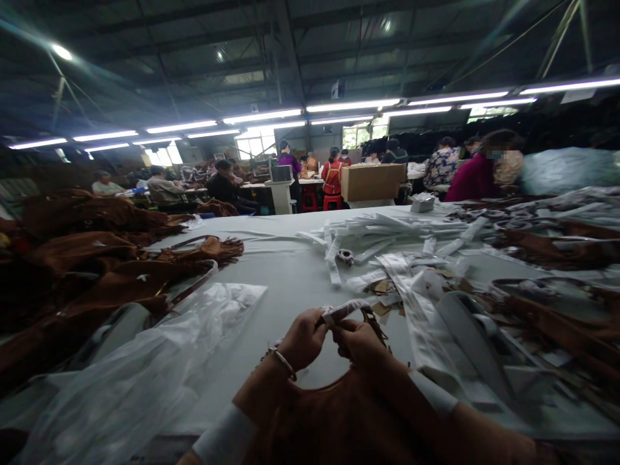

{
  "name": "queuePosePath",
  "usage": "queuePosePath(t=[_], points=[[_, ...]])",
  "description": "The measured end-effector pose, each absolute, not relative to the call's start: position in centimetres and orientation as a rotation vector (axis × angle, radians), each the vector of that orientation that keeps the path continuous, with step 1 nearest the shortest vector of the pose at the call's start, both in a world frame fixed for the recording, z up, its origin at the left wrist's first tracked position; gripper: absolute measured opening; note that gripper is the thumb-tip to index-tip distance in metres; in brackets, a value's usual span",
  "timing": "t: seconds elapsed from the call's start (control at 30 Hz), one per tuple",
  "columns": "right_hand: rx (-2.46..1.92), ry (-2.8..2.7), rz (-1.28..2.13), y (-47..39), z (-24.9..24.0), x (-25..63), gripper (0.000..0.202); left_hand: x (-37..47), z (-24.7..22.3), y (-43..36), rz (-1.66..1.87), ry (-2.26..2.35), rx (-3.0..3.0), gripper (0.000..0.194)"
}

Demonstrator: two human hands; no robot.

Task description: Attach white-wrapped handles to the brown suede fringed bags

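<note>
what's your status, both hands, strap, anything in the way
Left hand and right hand on strap. Brown bag just below. Plastic sheet left, white strips beyond; neither covers the strap.

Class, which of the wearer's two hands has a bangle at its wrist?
The left hand: a silvery bangle circles its wrist, while the right hand shows none.

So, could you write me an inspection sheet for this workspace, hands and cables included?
Surface: pale table, partly covered.
Work in hand: brown item, apparently a bag, with a partly pale-wrapped strap.
Clutter: clear plastic and brown goods at left; white strips and a small roll farther back.
Hands: left hand and right hand pinch the strap.
Cables: nothing seen on the table.
Surroundings: seated people, a cardboard box, tube lights overhead.
</note>
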State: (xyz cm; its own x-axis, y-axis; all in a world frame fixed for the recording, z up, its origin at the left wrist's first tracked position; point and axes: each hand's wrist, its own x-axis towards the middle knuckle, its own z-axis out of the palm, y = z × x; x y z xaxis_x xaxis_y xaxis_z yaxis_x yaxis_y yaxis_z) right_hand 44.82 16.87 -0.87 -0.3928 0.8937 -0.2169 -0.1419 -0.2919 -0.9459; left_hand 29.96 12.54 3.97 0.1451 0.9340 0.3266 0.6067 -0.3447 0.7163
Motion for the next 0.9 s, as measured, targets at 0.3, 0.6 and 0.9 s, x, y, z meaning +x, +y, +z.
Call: queuePosePath(t=[0.3, 0.6, 0.9], points=[[-0.885, -1.14, 1.748, 16.9, -0.6, 44.0, 0.048, 28.3, 5.2, 12.6, 0.992, 1.153, 1.545, 0.033], [-0.869, -1.18, 1.669, 16.7, -0.1, 43.6, 0.045, 27.6, 3.5, 13.7, 0.996, 1.032, 1.257, 0.045], [-0.97, -1.103, 1.685, 16.9, 0.8, 42.6, 0.04, 29.2, 3.0, 13.9, 1.073, 1.46, 1.635, 0.042]])
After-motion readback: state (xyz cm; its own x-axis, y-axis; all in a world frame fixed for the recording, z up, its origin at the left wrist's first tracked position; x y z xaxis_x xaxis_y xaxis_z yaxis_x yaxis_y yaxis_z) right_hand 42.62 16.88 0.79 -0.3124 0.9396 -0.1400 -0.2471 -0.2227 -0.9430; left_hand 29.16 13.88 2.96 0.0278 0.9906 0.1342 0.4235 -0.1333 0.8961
